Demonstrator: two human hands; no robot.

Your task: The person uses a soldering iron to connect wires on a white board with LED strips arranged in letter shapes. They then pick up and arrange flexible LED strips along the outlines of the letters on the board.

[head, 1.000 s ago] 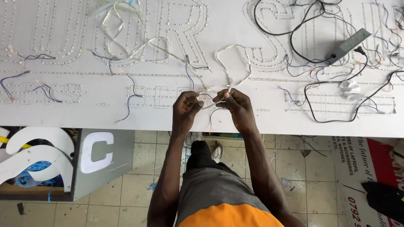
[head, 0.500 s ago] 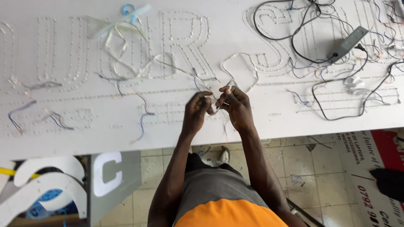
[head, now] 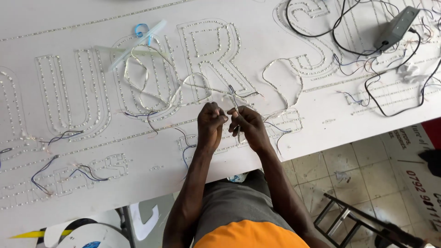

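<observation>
— From the head camera, what did the hands have?

— Both met over the white sign board (head: 321, 124), close to its near edge. The left hand (head: 210, 125) was curled, its fingertips pinched on the thin wires (head: 234, 98). The right hand (head: 245, 126) sat just beside it, fingers closed round the same wires lower down, almost touching the left.

— And where did the wires run?

— They rose from between the two sets of fingertips, upward past the knuckles, then spread out onto the board toward a looping pale LED strip (head: 285, 78) lying over the dotted letter outlines.

— Anything else nearby?

— Black cables (head: 349, 41) trailed to a grey power box (head: 396, 27) at the far right, well apart from the hands. Short blue and dark wire ends (head: 62, 136) stuck up on the left side of the board.
</observation>
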